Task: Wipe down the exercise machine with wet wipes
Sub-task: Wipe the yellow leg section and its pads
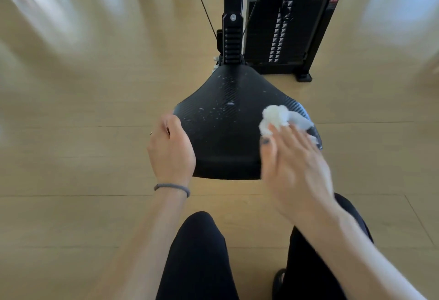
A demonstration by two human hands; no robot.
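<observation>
White crumpled wet wipe lies under the right hand's straightened fingers, pressed onto the black seat; the left hand curls round the seat's left edge. Weight stack stands beyond.

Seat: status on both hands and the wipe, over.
Left hand grips seat left edge. Right hand presses wipe flat on seat's right side. White specks left mid-seat. Nothing in the way.

Black ribbed seat flecked white, white wipe, grey wristband, tan wood-grain floor.
</observation>
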